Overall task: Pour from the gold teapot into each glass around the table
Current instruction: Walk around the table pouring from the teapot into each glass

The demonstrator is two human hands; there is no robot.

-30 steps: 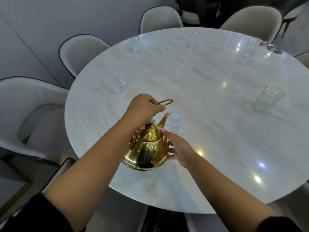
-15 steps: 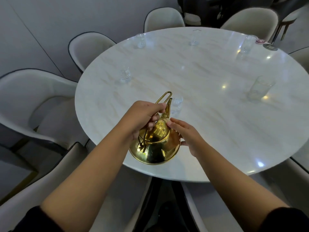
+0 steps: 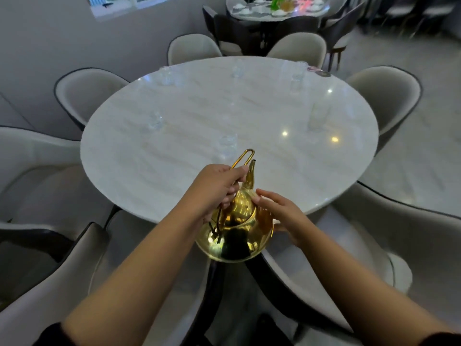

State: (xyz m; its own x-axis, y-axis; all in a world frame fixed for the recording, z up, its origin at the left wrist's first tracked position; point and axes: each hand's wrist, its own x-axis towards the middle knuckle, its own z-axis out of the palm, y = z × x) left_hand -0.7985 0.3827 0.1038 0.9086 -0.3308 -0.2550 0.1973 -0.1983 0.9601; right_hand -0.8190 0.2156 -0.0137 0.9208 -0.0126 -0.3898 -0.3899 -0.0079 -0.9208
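The gold teapot (image 3: pixel 237 231) hangs over the near edge of the round marble table (image 3: pixel 189 126), spout pointing away from me. My left hand (image 3: pixel 217 186) is closed around its wire handle. My right hand (image 3: pixel 279 213) lies flat against the pot's right side, fingers spread. The nearest clear glass (image 3: pixel 227 144) stands just beyond the spout. More glasses are spaced around the table: one at the left (image 3: pixel 155 121), one at the right (image 3: pixel 318 116), and others at the far rim (image 3: pixel 166 75), (image 3: pixel 237 68), (image 3: pixel 298 76). The picture is blurred.
Pale upholstered chairs ring the table, one at my left (image 3: pixel 45 245), one at my right (image 3: pixel 374 236), others at the far side (image 3: pixel 193 48). Two small round coasters (image 3: pixel 321 73) lie at the far right rim. Another set table (image 3: pixel 277 8) stands behind.
The view has pulled back and tilted up, so the table looks farther off. The teapot has come nearer to me, now over the table's near edge, with both hands still on it.
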